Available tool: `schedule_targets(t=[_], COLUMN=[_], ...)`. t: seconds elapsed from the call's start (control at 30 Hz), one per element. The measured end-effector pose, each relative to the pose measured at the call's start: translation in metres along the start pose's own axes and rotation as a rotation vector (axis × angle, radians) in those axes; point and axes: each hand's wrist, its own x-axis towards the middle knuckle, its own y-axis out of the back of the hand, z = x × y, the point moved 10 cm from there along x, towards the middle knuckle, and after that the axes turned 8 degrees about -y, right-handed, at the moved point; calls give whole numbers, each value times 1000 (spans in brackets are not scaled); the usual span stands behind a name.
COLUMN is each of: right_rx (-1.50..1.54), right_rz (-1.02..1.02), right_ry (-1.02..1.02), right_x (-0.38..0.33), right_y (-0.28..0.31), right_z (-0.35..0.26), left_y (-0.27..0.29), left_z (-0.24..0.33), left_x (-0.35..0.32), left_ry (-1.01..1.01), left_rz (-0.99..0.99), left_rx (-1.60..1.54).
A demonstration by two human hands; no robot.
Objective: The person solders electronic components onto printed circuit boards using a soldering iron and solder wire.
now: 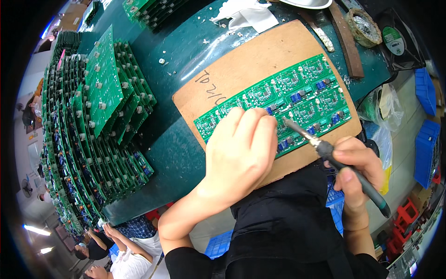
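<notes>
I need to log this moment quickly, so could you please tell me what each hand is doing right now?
Left hand: fingers curled, pressing on the green circuit board panel; holding nothing visible.
Right hand: closed around the soldering iron, tip on the panel.

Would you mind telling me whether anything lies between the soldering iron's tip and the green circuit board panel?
Nothing visible does. The right hand holds the dark-handled soldering iron, whose tip reaches the green circuit board panel just beside the left hand, which rests on the panel.
</notes>
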Motion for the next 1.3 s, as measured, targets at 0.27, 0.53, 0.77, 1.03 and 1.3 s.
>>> schedule_targets(t=[0.27,0.53,0.77,1.03,1.3], right_rx=[56,64,-99,-11,116], right_rz=[97,118,-2,51,178], right_ry=[60,-109,43,-45,42], right_x=[-5,2,11,10,8], right_y=[35,32,27,35,64], right_z=[0,15,3,12,8], left_y=[4,-22,-25,-27,-16], left_z=[-10,-1,8,20,10], left_x=[6,28,29,32,38], left_ry=[197,48,-13,-88,-10], left_rz=[-92,-19,2,26,-73], left_rx=[-256,-208,-105,96,-47])
